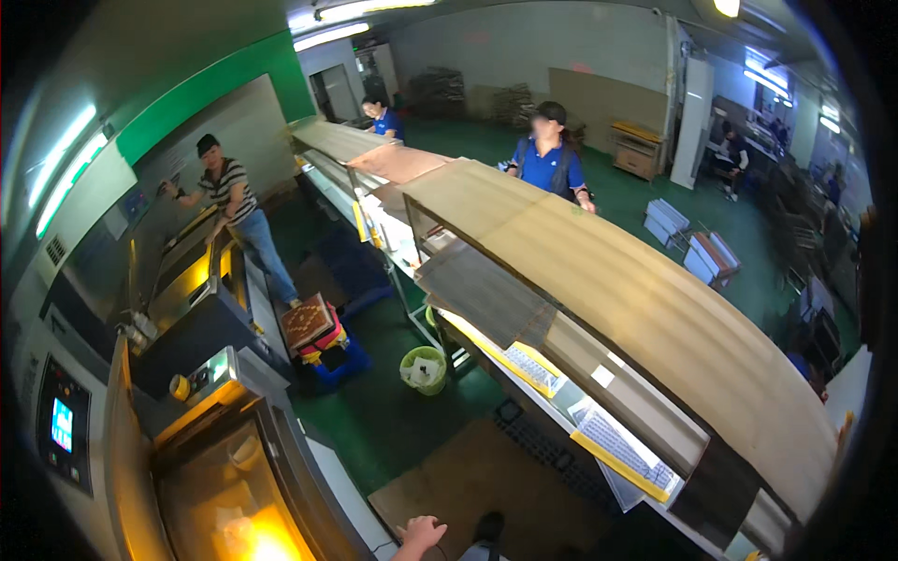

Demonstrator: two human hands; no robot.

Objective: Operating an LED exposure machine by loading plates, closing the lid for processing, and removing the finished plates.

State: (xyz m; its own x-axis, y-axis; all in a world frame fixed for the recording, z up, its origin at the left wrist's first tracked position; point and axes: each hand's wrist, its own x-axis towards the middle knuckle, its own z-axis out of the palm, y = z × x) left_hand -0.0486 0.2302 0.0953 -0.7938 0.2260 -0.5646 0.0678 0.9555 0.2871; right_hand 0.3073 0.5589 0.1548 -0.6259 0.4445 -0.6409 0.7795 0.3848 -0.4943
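Our machine [285,467] sits left of our left hand [423,533], its bay glowing yellow. Fingers look loosely bent; can't tell if they grip anything, and our right hand's out of frame. Best bet: keep fingers clear of the frame, eyes off the glow. Brown mat [449,477] underneath, bin [423,370] ahead, long shelf [599,243] off right.

One bare hand [422,532] is seen at the lower edge, its fingers [436,529] loosely bent, the forearm [409,554] mostly cut off
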